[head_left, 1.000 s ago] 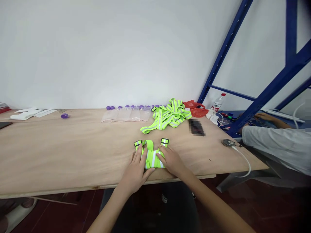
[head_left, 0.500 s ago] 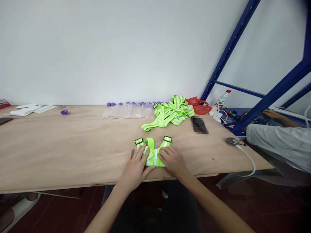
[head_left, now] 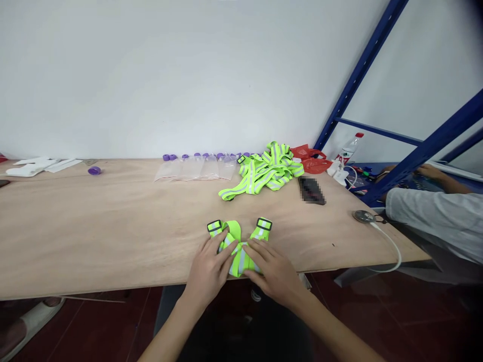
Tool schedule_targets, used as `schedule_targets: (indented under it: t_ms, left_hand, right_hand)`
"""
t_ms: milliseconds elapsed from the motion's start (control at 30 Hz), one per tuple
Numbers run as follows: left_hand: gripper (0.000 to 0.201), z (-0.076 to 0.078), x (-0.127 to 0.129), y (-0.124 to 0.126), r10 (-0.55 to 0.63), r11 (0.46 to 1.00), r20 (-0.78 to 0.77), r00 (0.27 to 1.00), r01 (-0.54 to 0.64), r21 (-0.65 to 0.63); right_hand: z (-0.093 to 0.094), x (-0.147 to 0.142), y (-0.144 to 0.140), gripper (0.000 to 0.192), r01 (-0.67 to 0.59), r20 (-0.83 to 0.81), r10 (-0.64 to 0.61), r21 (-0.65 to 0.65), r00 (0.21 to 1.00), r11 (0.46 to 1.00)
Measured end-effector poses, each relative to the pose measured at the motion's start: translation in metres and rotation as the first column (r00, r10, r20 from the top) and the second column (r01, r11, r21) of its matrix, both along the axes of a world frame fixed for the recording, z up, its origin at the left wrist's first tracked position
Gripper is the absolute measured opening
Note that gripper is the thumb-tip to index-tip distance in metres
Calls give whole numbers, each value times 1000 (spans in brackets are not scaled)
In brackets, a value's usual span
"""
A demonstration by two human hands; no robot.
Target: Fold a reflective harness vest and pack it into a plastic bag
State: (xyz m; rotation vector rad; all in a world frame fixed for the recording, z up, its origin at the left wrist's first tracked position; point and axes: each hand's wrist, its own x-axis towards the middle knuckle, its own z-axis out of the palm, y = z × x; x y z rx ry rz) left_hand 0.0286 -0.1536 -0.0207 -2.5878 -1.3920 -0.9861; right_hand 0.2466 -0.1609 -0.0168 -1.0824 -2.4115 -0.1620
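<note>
Both our left hand (head_left: 207, 267) and right hand (head_left: 278, 275) spread fingers over green strap (head_left: 240, 262), pinch unclear; slack pressure could unfold it.

open table (head_left: 113, 226) along the left
ahead, a strap heap (head_left: 260, 173) blocks the way; at right, a cable (head_left: 394, 246) and blue frame (head_left: 415, 156).

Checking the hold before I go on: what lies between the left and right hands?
In the head view, the yellow-green reflective strap bundle lies between the left hand and the right hand, both touching it.
</note>
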Motion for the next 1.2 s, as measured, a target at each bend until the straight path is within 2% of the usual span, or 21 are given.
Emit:
schedule_targets:
  t_ms: [100, 200, 333, 533, 700, 833, 933, 1000, 1100, 1200]
  left_hand:
    - [36, 1, -6, -8, -55, 998, -22, 998, 55, 22]
    - [40, 1, -13, -17, -91, 994, -96, 991, 85, -62]
    - [72, 0, -23, -25, -165, 979, -177, 970, 140, -145]
    - [50, 6, -25, -18, -190, 956, -132, 973, 153, -251]
    - [33, 22, -12, 2, -113, 890, 25, 993, 113, -441]
    - [36, 26, -2, 16, -94, 896, 188, 978, 165, -412]
    - [39, 22, 3, 24, -17, 919, 263, 965, 118, -377]
    - [40, 17, 5, 27, 58, 926, 280, 958, 53, -375]
    - [43, 6, 7, 30, 164, 938, 253, 954, -71, -339]
    - [53, -8, 10, 28, 286, 927, 207, 936, -215, -306]
  right_hand:
    - [-2, 5, -13, 53, -43, 32, 44, -41, 999, 998]
    - [-8, 8, -21, 50, -36, 22, 37, -52, 999, 998]
    - [-13, 10, -26, 44, -55, -32, 54, -45, 998, 997]
    - [-9, 12, -18, 29, -126, -188, 102, -120, 977, 985]
    - [7, 12, 2, 16, -101, -265, 47, -194, 963, 976]
    - [17, 11, 17, 15, -63, -298, -11, -238, 954, 969]
    - [16, 12, 27, 18, -56, -353, -62, -314, 934, 948]
    - [13, 14, 35, 22, -77, -420, -111, -405, 901, 911]
    - [8, 18, 47, 29, -115, -512, -185, -499, 839, 859]
    - [3, 20, 54, 28, -99, -561, -243, -511, 791, 854]
